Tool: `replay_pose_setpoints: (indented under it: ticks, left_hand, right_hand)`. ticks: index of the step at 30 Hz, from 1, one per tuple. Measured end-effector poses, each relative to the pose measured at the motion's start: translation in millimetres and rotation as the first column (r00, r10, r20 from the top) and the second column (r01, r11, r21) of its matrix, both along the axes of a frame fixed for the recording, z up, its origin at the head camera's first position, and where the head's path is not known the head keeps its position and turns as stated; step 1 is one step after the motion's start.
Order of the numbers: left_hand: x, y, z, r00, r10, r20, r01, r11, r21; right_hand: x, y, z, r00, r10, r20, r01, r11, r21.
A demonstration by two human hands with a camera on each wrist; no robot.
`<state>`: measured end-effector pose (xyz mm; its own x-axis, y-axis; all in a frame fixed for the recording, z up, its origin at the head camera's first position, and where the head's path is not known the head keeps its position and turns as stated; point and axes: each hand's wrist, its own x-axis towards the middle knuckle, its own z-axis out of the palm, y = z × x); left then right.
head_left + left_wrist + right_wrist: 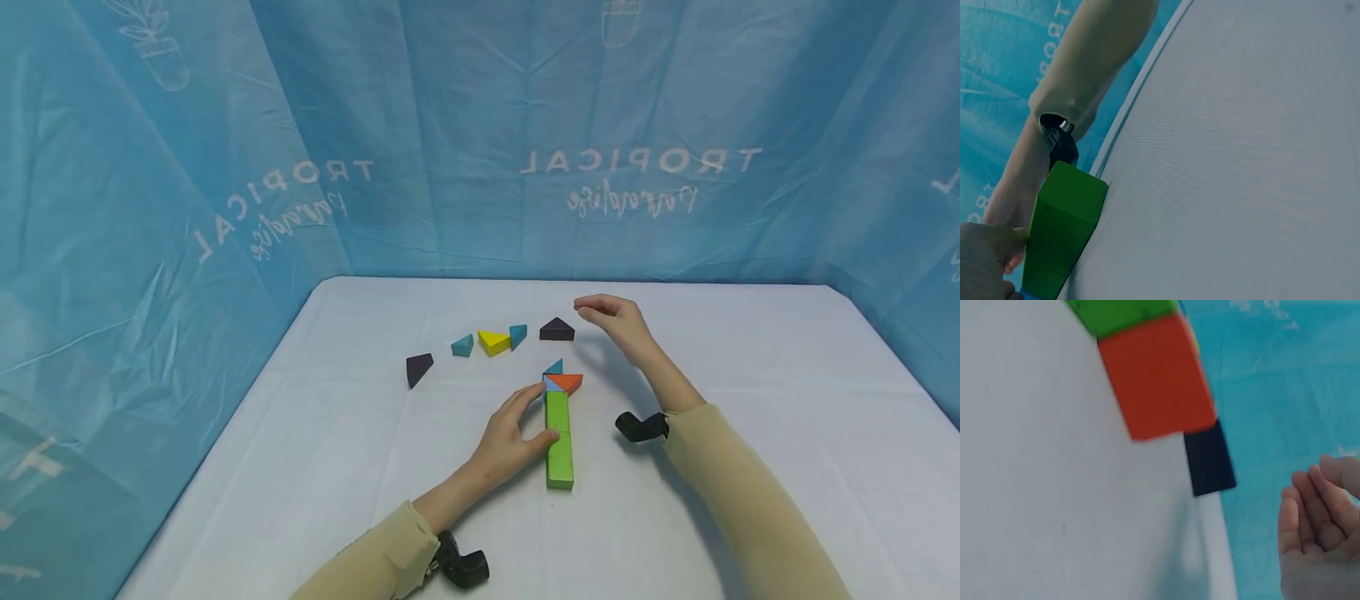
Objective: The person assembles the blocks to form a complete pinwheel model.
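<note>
Two green blocks [559, 462] lie end to end in a column on the white table. At their far end sit a light blue piece [551, 384], an orange-red triangle block [568, 382] and a teal triangle [556, 367], closely grouped. My left hand [504, 440] rests along the column's left side, thumb touching a green block and fingertips at the light blue piece. In the left wrist view, a digit of that hand meets the green block [1063, 231]. Raised to the right of a black triangle block [557, 330], my right hand [617, 323] holds nothing visible, its fingers loosely bent.
Across the back of the table lie another black block [418, 368], a teal block [462, 346], a yellow triangle block [493, 342] and a second teal block [517, 336]. Blue printed curtains [465, 150] hang behind and beside the table [300, 467].
</note>
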<state>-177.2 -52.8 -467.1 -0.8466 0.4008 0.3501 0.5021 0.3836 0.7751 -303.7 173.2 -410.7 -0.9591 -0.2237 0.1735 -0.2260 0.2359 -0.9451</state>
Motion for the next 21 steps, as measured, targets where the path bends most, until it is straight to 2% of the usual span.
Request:
replay_pose_setpoints:
  ticks: [3, 6, 14, 21]
  left_hand:
    - [0.6, -0.7, -0.1, 0.999, -0.018, -0.050, 0.020, 0.999, 0.045]
    - [2.5, -1.3, 0.9, 0.997, -0.039, -0.067, 0.045, 0.996, 0.076]
    - [10.4, -3.8, 1.0, 0.998, -0.063, -0.030, 0.065, 0.996, 0.055]
    - [11.9, -5.2, -1.3, 0.995, -0.096, -0.022, 0.097, 0.995, 0.030]
  right_hand:
    - [-1.5, 0.5, 2.4, 0.998, -0.002, 0.070, 0.003, 1.000, -0.022]
    - [-5.5, -2.2, -1.4, 0.995, 0.007, 0.097, -0.007, 1.000, 0.004]
    - [-27.4, -4.2, -35.6, 0.993, 0.043, 0.108, -0.050, 0.997, 0.065]
    - [-33.1, -7.2, -40.1, 0.996, 0.045, 0.080, -0.054, 0.992, 0.114]
